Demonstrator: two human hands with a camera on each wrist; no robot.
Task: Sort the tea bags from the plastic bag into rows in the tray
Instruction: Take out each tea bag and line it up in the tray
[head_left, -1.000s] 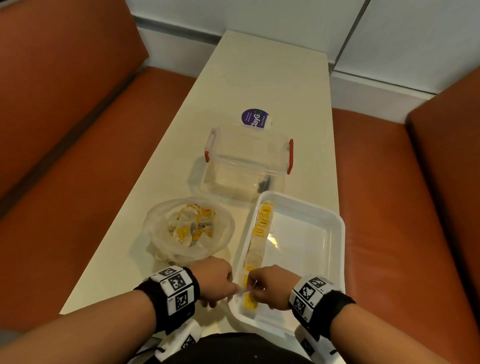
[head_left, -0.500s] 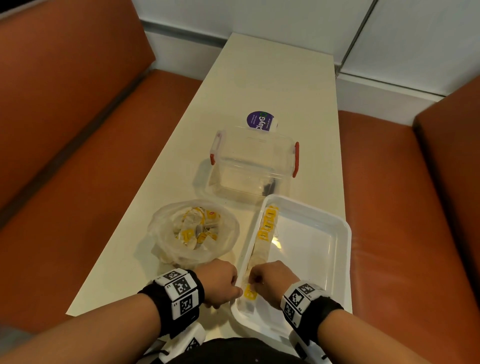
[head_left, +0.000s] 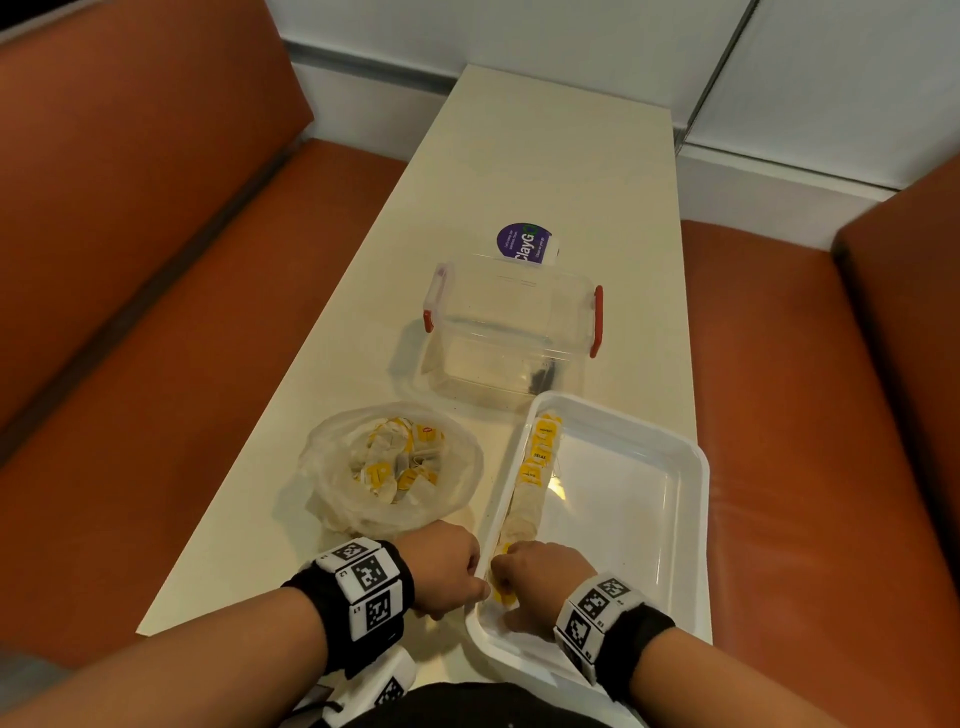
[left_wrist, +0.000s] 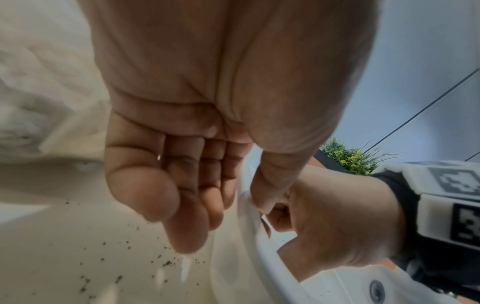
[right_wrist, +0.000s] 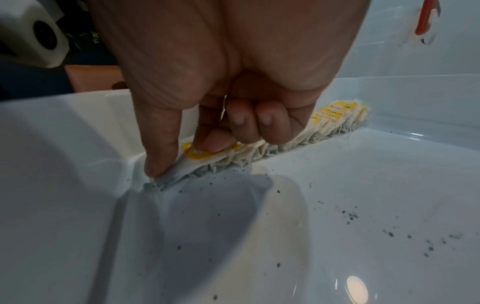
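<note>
A white tray (head_left: 628, 525) lies near me on the right, with a row of tea bags (head_left: 537, 462) along its left wall. My right hand (head_left: 501, 577) is inside the near left corner. Its thumb and forefinger (right_wrist: 213, 147) pinch the nearest tea bag (right_wrist: 200, 160) down at the row's (right_wrist: 327, 121) near end, and its other fingers are curled. My left hand (head_left: 480, 587) is just outside the tray, thumb (left_wrist: 265, 193) on the tray's rim (left_wrist: 259, 236) and fingers curled beside the outer wall. A clear plastic bag (head_left: 332, 499) of tea bags lies to the left.
Behind the tray stands a clear box (head_left: 511, 332) with red handles, and behind it a purple-lidded tub (head_left: 524, 243). Dark tea crumbs dot the tray floor (right_wrist: 363, 222) and the table (left_wrist: 103, 257). Orange benches flank the narrow cream table (head_left: 545, 156).
Both hands have stayed at the tray's near left corner. My right hand has sunk lower onto the row's near end, and my left hand has closed in against the rim.
</note>
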